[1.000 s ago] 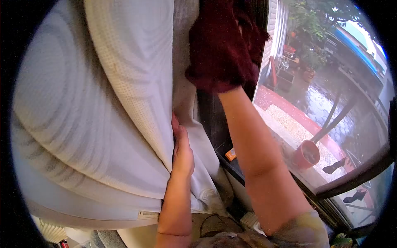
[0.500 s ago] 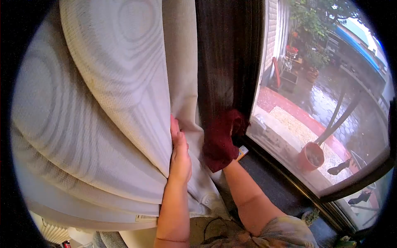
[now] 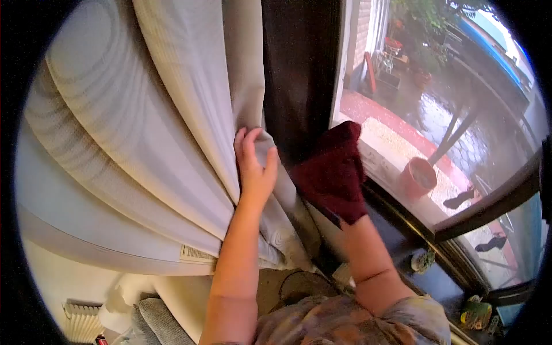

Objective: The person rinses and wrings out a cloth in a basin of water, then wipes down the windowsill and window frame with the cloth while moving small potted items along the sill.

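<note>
A pale grey curtain (image 3: 172, 132) with ring-like wavy patterns hangs in folds on the left. My left hand (image 3: 256, 172) is at its inner edge, with bent fingers and the thumb around a fold of the fabric. A dark maroon cloth (image 3: 333, 175) covers my right hand, so the fingers are hidden beneath it. That cloth is in front of the dark window frame (image 3: 296, 75), close to the lower corner of the glass; whether it touches the frame I cannot tell.
Beyond the window glass (image 3: 420, 75) stand a pink plant pot (image 3: 418, 177), greenery and wet paving. A dark sill (image 3: 386, 221) runs below, with a small round object (image 3: 422, 261) farther along. A ribbed radiator-like item (image 3: 86, 322) is at lower left.
My left hand has gone from lying flat along the curtain to bent fingers around a fold, slightly higher. The maroon cloth on my right hand has shifted right and up, nearer the glass.
</note>
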Demonstrator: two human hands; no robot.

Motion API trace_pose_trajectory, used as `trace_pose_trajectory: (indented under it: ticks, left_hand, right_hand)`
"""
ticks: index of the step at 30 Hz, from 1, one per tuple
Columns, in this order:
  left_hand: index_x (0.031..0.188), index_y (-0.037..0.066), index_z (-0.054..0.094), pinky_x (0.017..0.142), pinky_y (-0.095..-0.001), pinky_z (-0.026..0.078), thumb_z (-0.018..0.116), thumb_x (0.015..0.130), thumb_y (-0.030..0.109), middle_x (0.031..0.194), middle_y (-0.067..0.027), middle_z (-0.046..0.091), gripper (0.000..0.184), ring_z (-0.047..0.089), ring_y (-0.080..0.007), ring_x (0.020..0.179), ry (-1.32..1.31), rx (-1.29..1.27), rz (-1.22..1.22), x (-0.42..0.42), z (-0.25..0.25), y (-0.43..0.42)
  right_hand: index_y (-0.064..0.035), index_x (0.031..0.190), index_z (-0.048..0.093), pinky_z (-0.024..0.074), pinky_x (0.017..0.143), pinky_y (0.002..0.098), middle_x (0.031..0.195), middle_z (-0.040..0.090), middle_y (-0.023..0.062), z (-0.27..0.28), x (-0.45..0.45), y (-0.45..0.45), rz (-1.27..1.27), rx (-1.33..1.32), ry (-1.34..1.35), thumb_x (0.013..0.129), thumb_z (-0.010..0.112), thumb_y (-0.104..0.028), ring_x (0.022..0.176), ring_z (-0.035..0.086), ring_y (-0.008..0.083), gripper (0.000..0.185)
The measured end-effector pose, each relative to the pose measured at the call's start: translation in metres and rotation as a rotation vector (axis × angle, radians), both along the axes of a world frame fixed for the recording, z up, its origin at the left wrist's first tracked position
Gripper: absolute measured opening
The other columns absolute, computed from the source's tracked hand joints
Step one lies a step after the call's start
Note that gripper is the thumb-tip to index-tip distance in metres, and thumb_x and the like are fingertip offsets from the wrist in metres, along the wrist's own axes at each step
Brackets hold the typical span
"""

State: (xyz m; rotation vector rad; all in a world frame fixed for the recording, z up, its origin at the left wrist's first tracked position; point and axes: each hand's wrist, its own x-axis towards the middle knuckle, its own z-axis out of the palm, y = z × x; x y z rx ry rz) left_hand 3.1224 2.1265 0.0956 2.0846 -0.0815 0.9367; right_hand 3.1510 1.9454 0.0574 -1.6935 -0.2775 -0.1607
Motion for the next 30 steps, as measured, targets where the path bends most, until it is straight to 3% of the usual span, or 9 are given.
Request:
trace_pose_trajectory:
  ticks: [3,6,10,14,18,23,26,29,30]
  left_hand:
    - [0.116,0.012,0.049,0.100,-0.0447,0.025,0.064,0.078,0.022,0.114,-0.0125,0.044,0.042,0.040,-0.0303,0.112,-0.136,0.110,0.048,0.009,-0.020,-0.012]
    - [0.104,0.014,0.059,0.101,-0.0534,0.014,0.064,0.077,0.034,0.105,-0.0024,0.053,0.033,0.045,-0.0237,0.109,0.149,0.544,0.104,0.012,-0.038,-0.023]
    - [0.096,0.012,0.062,0.104,-0.0535,0.014,0.064,0.075,0.035,0.092,-0.0045,0.060,0.032,0.051,-0.0224,0.099,0.265,0.668,0.048,0.028,-0.061,-0.039]
    - [0.096,0.007,0.062,0.104,-0.0554,0.016,0.063,0.075,0.038,0.095,-0.0063,0.059,0.038,0.047,-0.0245,0.102,0.474,0.874,0.051,0.043,-0.072,-0.060]
    - [0.093,0.007,0.065,0.098,-0.0559,0.027,0.064,0.073,0.040,0.099,-0.0090,0.058,0.039,0.042,-0.0270,0.109,0.675,0.931,0.014,0.047,-0.079,-0.070]
    - [0.093,0.009,0.067,0.098,-0.0606,0.023,0.067,0.068,0.042,0.098,-0.0067,0.058,0.041,0.042,-0.0266,0.109,0.633,0.986,-0.031,0.053,-0.093,-0.066]
    - [0.089,0.009,0.067,0.097,-0.0535,0.030,0.068,0.067,0.040,0.098,-0.0080,0.057,0.039,0.045,-0.0280,0.104,0.587,0.961,-0.011,0.058,-0.104,-0.058]
    - [0.085,0.005,0.063,0.092,-0.0445,0.036,0.069,0.067,0.031,0.095,-0.0112,0.056,0.032,0.048,-0.0300,0.098,0.501,0.753,-0.091,0.043,-0.091,-0.053]
    - [0.085,0.004,0.059,0.089,-0.0424,0.038,0.069,0.067,0.026,0.093,-0.0127,0.055,0.030,0.048,-0.0310,0.096,0.250,0.516,-0.088,0.036,-0.089,-0.049]
  right_hand:
    - [-0.0051,0.110,0.048,0.0355,0.087,0.0398,0.106,0.052,0.0163,0.008,-0.024,-0.043,-0.055,0.064,0.034,0.079,0.050,-0.021,0.103,0.047,0.0286,0.034]
    - [-0.0049,0.110,0.048,0.0356,0.087,0.0399,0.106,0.052,0.0164,0.004,-0.046,-0.069,-0.126,0.111,0.056,0.079,0.050,-0.020,0.103,0.047,0.0288,0.034]
    - [-0.0046,0.110,0.048,0.0357,0.088,0.0399,0.106,0.052,0.0166,-0.011,-0.074,-0.087,-0.210,0.158,0.105,0.079,0.050,-0.019,0.103,0.047,0.0289,0.035]
    - [-0.0043,0.111,0.048,0.0358,0.088,0.0400,0.106,0.051,0.0168,-0.029,-0.094,-0.099,-0.272,0.192,0.151,0.079,0.050,-0.018,0.102,0.047,0.0291,0.035]
    - [-0.0040,0.111,0.047,0.0359,0.088,0.0401,0.105,0.051,0.0170,-0.037,-0.107,-0.108,-0.303,0.214,0.178,0.078,0.050,-0.018,0.102,0.047,0.0293,0.036]
    - [-0.0036,0.112,0.047,0.0360,0.088,0.0402,0.105,0.051,0.0173,-0.039,-0.105,-0.105,-0.274,0.227,0.187,0.078,0.050,-0.017,0.101,0.047,0.0295,0.036]
    - [-0.0034,0.112,0.047,0.0361,0.089,0.0402,0.105,0.051,0.0174,-0.035,-0.099,-0.098,-0.247,0.227,0.185,0.078,0.051,-0.016,0.101,0.047,0.0297,0.037]
    - [-0.0032,0.112,0.046,0.0362,0.089,0.0403,0.105,0.051,0.0175,-0.024,-0.092,-0.091,-0.221,0.209,0.166,0.078,0.051,-0.016,0.100,0.047,0.0298,0.037]
    - [-0.0031,0.112,0.046,0.0362,0.089,0.0403,0.105,0.051,0.0176,-0.021,-0.087,-0.089,-0.214,0.204,0.151,0.077,0.051,-0.016,0.100,0.047,0.0298,0.037]
